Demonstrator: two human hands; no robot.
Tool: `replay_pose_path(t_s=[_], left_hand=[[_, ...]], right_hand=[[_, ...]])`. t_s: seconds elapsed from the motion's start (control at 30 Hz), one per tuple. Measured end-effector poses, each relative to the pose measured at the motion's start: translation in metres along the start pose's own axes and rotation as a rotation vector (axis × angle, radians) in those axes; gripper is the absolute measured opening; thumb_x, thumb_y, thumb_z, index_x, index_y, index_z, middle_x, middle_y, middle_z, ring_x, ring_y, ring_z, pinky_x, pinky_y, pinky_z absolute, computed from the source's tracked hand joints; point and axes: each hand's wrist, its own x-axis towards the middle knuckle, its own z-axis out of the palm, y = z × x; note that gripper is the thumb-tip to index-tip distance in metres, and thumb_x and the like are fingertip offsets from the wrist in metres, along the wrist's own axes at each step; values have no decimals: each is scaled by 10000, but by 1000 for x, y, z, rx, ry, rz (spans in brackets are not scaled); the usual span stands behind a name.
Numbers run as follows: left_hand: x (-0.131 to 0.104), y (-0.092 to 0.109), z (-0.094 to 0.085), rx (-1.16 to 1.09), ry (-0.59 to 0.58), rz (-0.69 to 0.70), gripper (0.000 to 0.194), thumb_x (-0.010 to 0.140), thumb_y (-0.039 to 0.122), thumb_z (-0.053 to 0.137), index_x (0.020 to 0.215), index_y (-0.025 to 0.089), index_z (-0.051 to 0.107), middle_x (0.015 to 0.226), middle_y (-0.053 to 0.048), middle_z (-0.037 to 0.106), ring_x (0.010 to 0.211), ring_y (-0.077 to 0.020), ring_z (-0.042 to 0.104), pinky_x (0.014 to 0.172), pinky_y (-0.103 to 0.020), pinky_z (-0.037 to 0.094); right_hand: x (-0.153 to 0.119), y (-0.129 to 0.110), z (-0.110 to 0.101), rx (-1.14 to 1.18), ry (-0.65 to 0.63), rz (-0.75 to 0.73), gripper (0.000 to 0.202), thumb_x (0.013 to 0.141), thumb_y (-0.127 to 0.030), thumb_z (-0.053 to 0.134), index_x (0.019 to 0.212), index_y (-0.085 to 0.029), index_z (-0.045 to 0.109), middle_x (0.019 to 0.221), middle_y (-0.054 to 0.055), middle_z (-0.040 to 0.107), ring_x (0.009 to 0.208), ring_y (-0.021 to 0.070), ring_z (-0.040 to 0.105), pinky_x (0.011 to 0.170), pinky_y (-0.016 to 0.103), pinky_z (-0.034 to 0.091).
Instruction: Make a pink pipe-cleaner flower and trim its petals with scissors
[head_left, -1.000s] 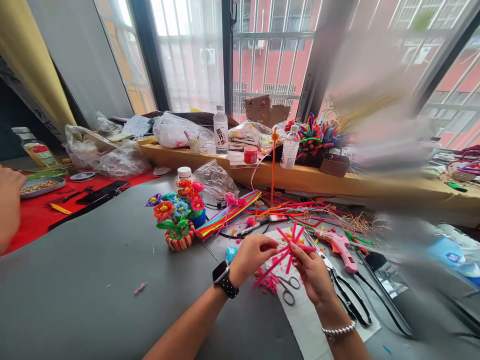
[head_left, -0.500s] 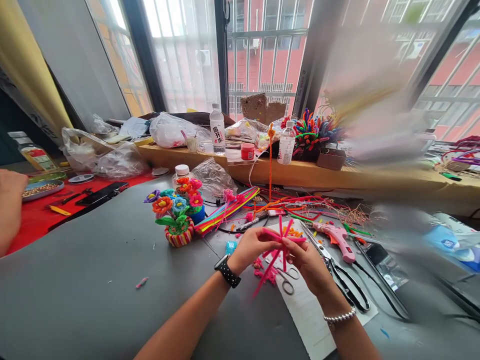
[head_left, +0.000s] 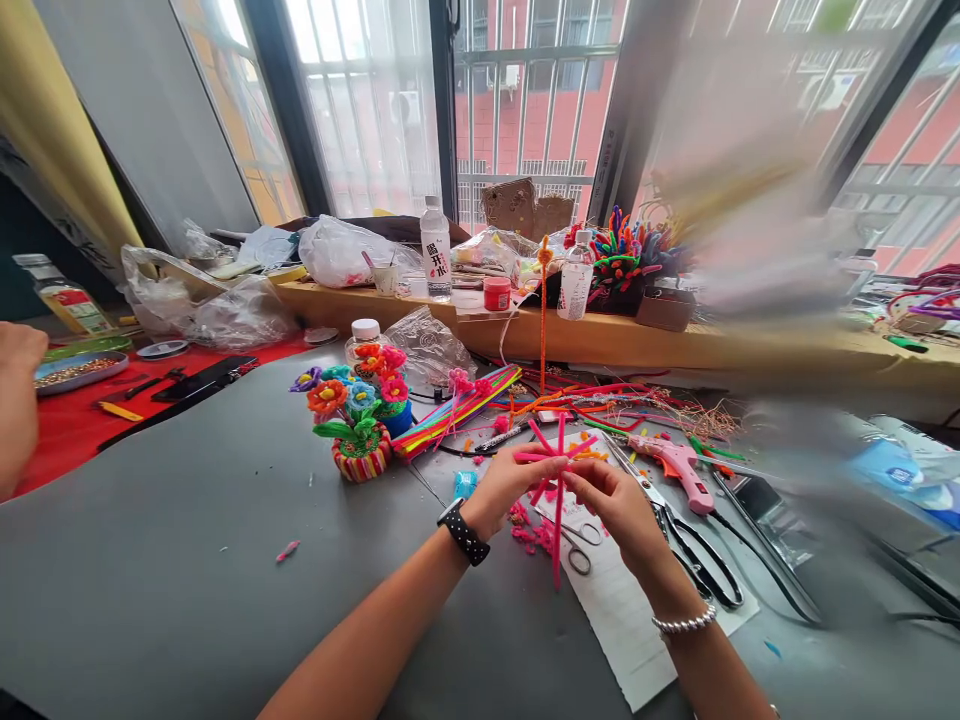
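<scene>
Head view: potted flowers (head_left: 361, 452) stood left on the grey table (head_left: 225, 600); left hand (head_left: 504, 492) pinched the hub of the pink pipe-cleaner star (head_left: 558, 515), held up over the white paper (head_left: 634, 640). Longest stem ran near-vertical in view, free end toward the wearer, shorter arms fanned up and sideways. Right hand (head_left: 619, 507) pinched the hub's right side, thumb and index. Glue gun (head_left: 680, 472) lay farther right.

A clear plastic water bottle (head_left: 436, 262) stands on the long tan ledge (head_left: 600, 335), near the silver metal window bars (head_left: 540, 54). A small round red jar (head_left: 496, 294) sits to the bottle's right. A puffy white plastic bag (head_left: 337, 255) lies to its left. On the bright red cloth (head_left: 64, 435), a flat grey dish (head_left: 114, 368) holds tiny brown grains (head_left: 81, 371).
</scene>
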Motion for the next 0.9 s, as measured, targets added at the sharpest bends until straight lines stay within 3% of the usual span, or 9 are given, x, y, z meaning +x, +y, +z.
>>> replay_pose_path(t_s=[0.1,0.27,0.4,0.73,0.9], left_hand=[[2,-2,0,-18,49,31,258,571,333,710,647,95,645,578,-7,583,533,-63,489,532,-191,357],[3,0,-3,-317,83,-23,186,578,256,724,655,104,650,620,-5,606,587,-59,538,607,-175,412],[4,-1,-4,-459,96,-73,147,599,221,716,663,103,656,648,-17,630,593,-61,560,618,-165,442],[1,-2,2,-492,136,-125,115,628,180,691,606,86,628,573,-15,614,515,-60,553,535,-154,443],[-2,0,7,-409,183,-82,172,557,205,734,552,91,606,488,10,572,443,-51,503,488,-163,411]], right_hand=[[-1,1,-1,-22,-26,-47,235,602,-365,689,734,-173,658,644,7,614,559,112,493,499,221,356],[-1,5,-2,44,25,-156,279,638,-334,674,872,-189,625,825,46,629,687,155,551,574,253,442],[-2,8,1,146,29,-194,247,638,-290,681,862,-207,616,885,44,616,816,185,558,671,294,482],[0,8,-2,25,-57,-351,128,686,-305,640,766,-209,671,813,38,589,805,176,541,658,285,485],[2,7,-7,-55,-158,-325,94,675,-303,649,694,-215,675,783,33,590,786,173,544,647,270,479]])
